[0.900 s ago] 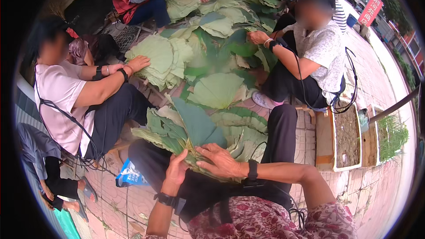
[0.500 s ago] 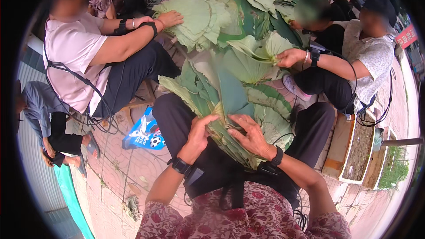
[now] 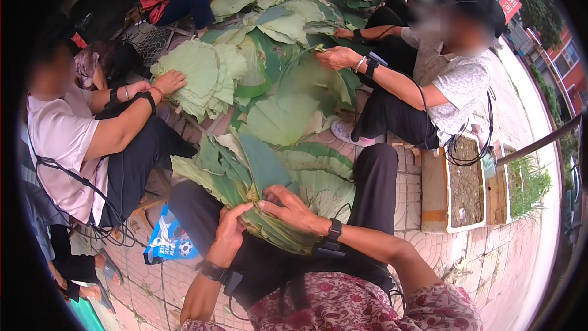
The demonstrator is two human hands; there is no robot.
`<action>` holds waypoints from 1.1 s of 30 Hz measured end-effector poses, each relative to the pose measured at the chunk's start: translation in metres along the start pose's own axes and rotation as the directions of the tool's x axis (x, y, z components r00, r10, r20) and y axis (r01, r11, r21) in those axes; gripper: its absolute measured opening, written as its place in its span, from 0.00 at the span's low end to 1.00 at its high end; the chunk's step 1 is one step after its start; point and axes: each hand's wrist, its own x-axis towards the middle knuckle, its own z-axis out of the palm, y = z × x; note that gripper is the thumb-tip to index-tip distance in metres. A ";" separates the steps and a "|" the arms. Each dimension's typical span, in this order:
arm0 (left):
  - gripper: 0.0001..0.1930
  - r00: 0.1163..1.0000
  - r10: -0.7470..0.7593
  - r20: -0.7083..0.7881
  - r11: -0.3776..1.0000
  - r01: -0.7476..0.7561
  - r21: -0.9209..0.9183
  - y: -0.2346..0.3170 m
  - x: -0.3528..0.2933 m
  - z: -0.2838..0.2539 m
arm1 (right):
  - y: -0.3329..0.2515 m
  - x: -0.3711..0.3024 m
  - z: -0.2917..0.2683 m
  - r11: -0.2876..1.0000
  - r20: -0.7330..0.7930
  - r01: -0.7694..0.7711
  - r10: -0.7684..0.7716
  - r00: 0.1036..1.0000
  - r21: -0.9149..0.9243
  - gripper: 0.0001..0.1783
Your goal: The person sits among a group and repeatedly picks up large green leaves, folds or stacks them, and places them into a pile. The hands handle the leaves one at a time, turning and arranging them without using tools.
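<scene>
A thick bundle of folded green lotus leaves (image 3: 222, 168) rests across my lap, its layered edges fanned out on both sides of a gathered middle. My left hand (image 3: 230, 227) grips the bundle's near left side, thumb pointing up toward the gathered spot. From the right, my right hand (image 3: 295, 213) has its bent fingers and thumb on the same middle, pinching the leaves there. Its fingertips lie close to my left thumb. A smooth blue-green leaf (image 3: 258, 162) stands up just beyond them. Leaf parts beneath both palms are hidden.
Beyond my knees lies a broad heap of lotus leaves (image 3: 278, 119). A person at left holds a leaf stack (image 3: 199, 76); another at right handles a leaf. A blue bag (image 3: 171, 239) sits by my left knee, planter boxes (image 3: 465, 190) at right. More people sit at the back.
The view has shifted, so everything sits further left. My right hand's fingers, stretched flat before, are now bent onto the bundle's middle. The person at right has lifted a leaf away.
</scene>
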 end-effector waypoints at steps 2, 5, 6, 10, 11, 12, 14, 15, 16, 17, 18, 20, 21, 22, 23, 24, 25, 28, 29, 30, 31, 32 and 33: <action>0.21 1.000 -0.013 0.011 1.000 0.013 -0.014 0.005 -0.003 0.010 | -0.007 0.003 -0.008 0.998 0.020 0.022 -0.021 1.000 -0.062 0.27; 0.21 0.998 -0.063 0.014 0.996 0.064 -0.056 0.013 -0.005 0.019 | -0.011 0.006 -0.010 0.992 0.045 0.044 -0.039 0.998 -0.119 0.22; 0.21 0.995 -0.101 0.014 0.993 0.102 -0.063 0.017 0.001 0.018 | -0.012 0.009 -0.010 0.992 0.054 0.038 -0.032 0.998 -0.118 0.21; 0.16 0.995 -0.068 -0.077 0.996 0.072 0.049 -0.011 0.026 0.006 | 0.016 0.007 -0.003 0.980 0.020 0.086 -0.084 0.996 -0.180 0.16; 0.16 0.998 -0.047 -0.036 0.998 0.048 0.042 -0.019 0.030 -0.004 | 0.015 0.007 -0.002 0.975 0.005 0.068 -0.069 0.998 -0.212 0.15; 0.16 0.997 -0.040 -0.061 0.996 0.045 0.077 -0.017 0.029 0.003 | 0.017 0.002 0.000 0.968 -0.010 0.048 -0.052 0.999 -0.247 0.14; 0.17 0.994 -0.035 -0.104 0.987 0.050 0.150 -0.008 0.022 0.024 | 0.014 0.001 -0.004 0.957 -0.063 0.017 -0.036 0.997 -0.291 0.12; 0.17 0.996 -0.030 -0.084 0.990 0.041 0.138 -0.008 0.017 0.023 | 0.010 -0.002 0.001 0.960 -0.096 0.007 -0.035 0.995 -0.280 0.11; 0.17 0.998 -0.038 -0.052 0.995 0.043 0.091 -0.005 0.017 0.025 | 0.006 -0.003 0.004 0.963 -0.129 -0.004 -0.032 0.991 -0.269 0.10; 0.16 0.999 -0.045 -0.019 0.998 0.046 0.043 0.000 0.018 0.031 | 0.000 0.001 0.000 0.955 -0.157 -0.020 -0.028 0.987 -0.297 0.09; 0.16 0.998 -0.067 0.011 0.998 0.067 -0.005 0.003 0.016 0.034 | 0.001 0.003 -0.002 0.939 -0.162 0.003 -0.062 0.985 -0.343 0.08; 0.18 0.983 -0.103 0.152 0.994 0.097 0.049 0.006 0.016 0.033 | 0.007 0.008 -0.004 0.915 -0.122 0.066 -0.124 0.985 -0.398 0.08; 0.18 0.972 -0.113 0.204 0.992 0.099 0.078 0.000 0.020 0.019 | 0.000 0.010 -0.002 0.916 -0.109 0.081 -0.134 0.985 -0.392 0.07; 0.17 0.968 -0.128 0.217 0.989 0.107 0.104 -0.009 0.026 0.011 | -0.003 0.008 -0.002 0.920 -0.098 0.079 -0.125 0.987 -0.383 0.07; 0.17 0.968 -0.135 0.211 0.984 0.107 0.140 -0.013 0.031 0.014 | -0.003 0.005 -0.003 0.924 -0.127 0.055 -0.110 0.986 -0.378 0.07; 0.16 0.974 -0.135 0.182 0.977 0.101 0.186 -0.018 0.036 0.020 | -0.003 0.003 -0.005 0.926 -0.163 0.032 -0.100 0.982 -0.375 0.07; 0.16 0.978 -0.147 0.147 0.970 0.113 0.217 -0.019 0.039 0.023 | -0.004 0.001 -0.008 0.958 -0.151 0.017 -0.063 0.986 -0.287 0.08; 0.13 0.973 -0.223 0.061 0.953 0.205 0.222 0.015 0.018 0.042 | 0.003 0.001 -0.018 0.993 -0.164 0.060 -0.076 0.984 -0.099 0.09; 0.13 0.977 -0.194 0.087 0.966 0.175 0.189 0.020 0.017 0.037 | 0.001 0.003 -0.014 0.992 -0.157 0.061 -0.078 0.985 -0.109 0.09; 0.13 0.981 -0.159 0.115 0.978 0.141 0.152 0.022 0.015 0.032 | -0.002 0.004 -0.011 0.990 -0.149 0.065 -0.083 0.985 -0.123 0.09; 0.15 0.980 -0.151 0.129 0.978 0.129 0.163 0.017 0.019 0.034 | -0.003 0.004 -0.013 0.977 -0.146 0.088 -0.118 0.982 -0.197 0.08; 0.16 0.979 -0.145 0.144 0.977 0.119 0.176 0.012 0.023 0.036 | -0.007 0.003 -0.011 0.960 -0.138 0.099 -0.138 0.981 -0.261 0.08; 0.17 0.976 -0.141 0.164 0.975 0.108 0.193 0.014 0.022 0.039 | -0.012 0.004 -0.012 0.940 -0.137 0.107 -0.159 0.978 -0.325 0.08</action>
